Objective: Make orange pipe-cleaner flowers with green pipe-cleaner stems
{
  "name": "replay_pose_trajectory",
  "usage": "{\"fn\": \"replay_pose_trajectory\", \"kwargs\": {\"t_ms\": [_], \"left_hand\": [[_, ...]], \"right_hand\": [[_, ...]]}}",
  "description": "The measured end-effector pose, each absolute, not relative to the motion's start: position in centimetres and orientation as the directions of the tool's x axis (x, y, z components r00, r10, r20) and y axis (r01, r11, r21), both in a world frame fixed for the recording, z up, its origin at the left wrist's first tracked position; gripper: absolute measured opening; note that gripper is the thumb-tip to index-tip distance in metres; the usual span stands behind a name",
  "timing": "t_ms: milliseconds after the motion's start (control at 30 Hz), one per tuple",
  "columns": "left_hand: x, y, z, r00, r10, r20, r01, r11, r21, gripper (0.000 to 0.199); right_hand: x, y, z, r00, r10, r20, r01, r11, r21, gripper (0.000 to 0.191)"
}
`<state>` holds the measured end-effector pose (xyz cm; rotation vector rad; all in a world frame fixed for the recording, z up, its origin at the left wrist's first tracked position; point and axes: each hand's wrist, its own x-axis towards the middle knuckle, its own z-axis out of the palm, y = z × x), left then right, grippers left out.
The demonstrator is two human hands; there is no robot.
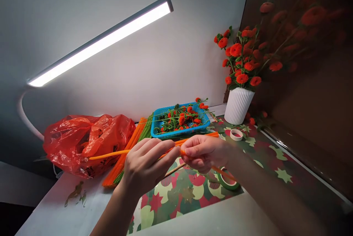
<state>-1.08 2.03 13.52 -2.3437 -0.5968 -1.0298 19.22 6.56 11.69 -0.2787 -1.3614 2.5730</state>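
Observation:
An orange pipe cleaner [109, 154] runs through both hands above the patterned mat. My left hand [150, 160] is closed around it, and one end pokes out to the left in front of the red bag. My right hand [205, 151] pinches the orange stem close beside the left fingertips; another orange length slants out below this hand. The fingers hide how the stem is bent between them. Behind the hands lie bundles of orange pipe cleaners [124, 158] and green pipe cleaners [146, 129].
A blue basket [165, 134] holds small orange flowers with green stems. Further right stand a white ribbed vase [239, 106] of orange flowers, a cream tape roll [236, 135] and a green tape roll [230, 184]. At left are a red plastic bag [91, 136] and a lit lamp [102, 45].

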Motion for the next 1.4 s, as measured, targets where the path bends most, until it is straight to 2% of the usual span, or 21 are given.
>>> {"fn": "replay_pose_trajectory", "kwargs": {"t_ms": [233,433,600,800,867,1033,1200,1400], "left_hand": [[-1.0,1.6,14.5,0.672,0.338,0.659,0.571,-0.803,-0.17,0.012],[-0.7,1.7,14.3,0.673,0.557,0.486,0.638,-0.77,-0.001,0.024],[-0.7,1.7,13.7,0.651,0.688,0.32,0.699,-0.708,0.101,0.026],[-0.6,2.0,13.5,0.57,0.778,0.265,0.766,-0.62,0.17,0.022],[-0.6,2.2,13.6,0.536,0.809,0.242,0.792,-0.581,0.188,0.02],[-0.4,2.4,13.3,0.549,0.801,0.238,0.78,-0.594,0.198,0.016],[-0.3,2.3,13.1,0.538,0.779,0.322,0.756,-0.615,0.223,0.017],[-0.3,2.3,13.0,0.525,0.787,0.323,0.748,-0.608,0.267,0.018]], "right_hand": [[19.8,6.3,12.2,-0.897,0.435,-0.082,-0.075,-0.333,-0.94,0.027],[20.0,6.1,12.5,-0.822,0.563,-0.088,0.115,0.012,-0.993,0.023],[19.5,5.7,12.5,-0.764,0.64,-0.08,0.359,0.319,-0.877,0.016],[19.4,5.9,12.3,-0.764,0.636,0.109,0.4,0.6,-0.693,0.02],[19.7,6.1,12.4,-0.748,0.647,0.145,0.42,0.632,-0.652,0.022],[20.5,6.2,12.9,-0.756,0.652,0.063,0.463,0.601,-0.651,0.014],[20.4,5.9,13.3,-0.747,0.654,0.119,0.446,0.626,-0.64,0.019],[20.3,5.4,13.5,-0.744,0.643,0.18,0.434,0.671,-0.601,0.027]]}}
